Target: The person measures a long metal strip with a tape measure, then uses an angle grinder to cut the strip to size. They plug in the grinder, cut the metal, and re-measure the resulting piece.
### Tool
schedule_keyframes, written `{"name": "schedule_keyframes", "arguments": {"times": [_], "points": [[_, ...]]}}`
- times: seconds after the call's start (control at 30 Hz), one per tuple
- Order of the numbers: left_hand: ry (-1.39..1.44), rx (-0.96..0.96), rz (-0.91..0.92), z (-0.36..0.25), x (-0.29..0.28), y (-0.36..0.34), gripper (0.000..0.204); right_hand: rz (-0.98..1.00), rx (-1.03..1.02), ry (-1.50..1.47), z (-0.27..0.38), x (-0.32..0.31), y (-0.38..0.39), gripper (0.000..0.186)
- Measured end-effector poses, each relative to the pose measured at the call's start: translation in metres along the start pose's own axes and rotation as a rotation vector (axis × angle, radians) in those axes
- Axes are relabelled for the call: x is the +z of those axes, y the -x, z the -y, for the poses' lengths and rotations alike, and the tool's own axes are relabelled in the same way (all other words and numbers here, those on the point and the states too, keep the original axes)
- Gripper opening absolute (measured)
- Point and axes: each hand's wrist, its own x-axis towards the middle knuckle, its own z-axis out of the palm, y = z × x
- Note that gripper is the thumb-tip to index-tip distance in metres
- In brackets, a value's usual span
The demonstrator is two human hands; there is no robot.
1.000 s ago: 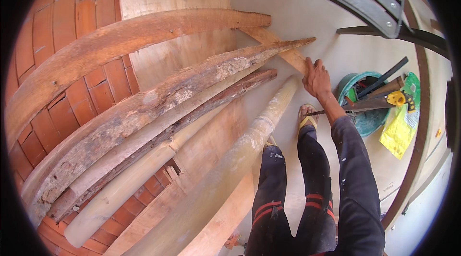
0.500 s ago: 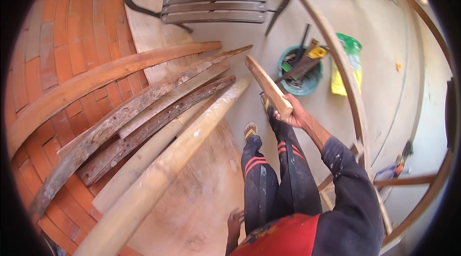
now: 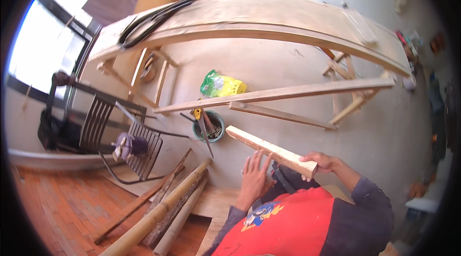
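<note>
A short, thick length of wood, pale on top with a rough brown side, is held in front of my body at a slant. Its near right end sits in the grip of my right hand, thumb and fingers around it. My left hand is raised beside the wood's lower side, fingers stretched and spread. Its fingertips come close to the wood; whether they touch it I cannot make out. Beyond the wood's far end stands a teal bucket of tools, including a handsaw with a yellow handle.
A long wooden workbench spans the space ahead, with a low rail. Beneath lies a green and yellow plastic bag. At left stands a slatted metal chair carrying a purple bucket. Bamboo and wooden poles lie lower left.
My view has swung right and up toward the workbench. The wood, still in my right hand, now lies across my front, and my left hand has risen from my side to it.
</note>
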Motion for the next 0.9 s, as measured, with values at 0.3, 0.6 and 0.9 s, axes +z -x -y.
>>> {"name": "schedule_keyframes", "arguments": {"times": [0.3, 0.6, 0.9], "points": [[0.028, 0.863, 0.218, -0.253, 0.176, -0.145, 0.074, -0.138, -0.454, -0.586, -0.182, -0.16, 0.245, 0.065], [0.703, 0.632, 0.543, -0.559, 0.372, -0.253, 0.084, -1.515, -0.95, -0.232, -0.306, -0.309, 0.376, 0.053], [1.041, 0.365, 0.76, -0.787, 0.503, -0.387, 0.093, -2.118, -0.643, -0.134, -0.281, -0.497, 0.507, 0.084]]}}
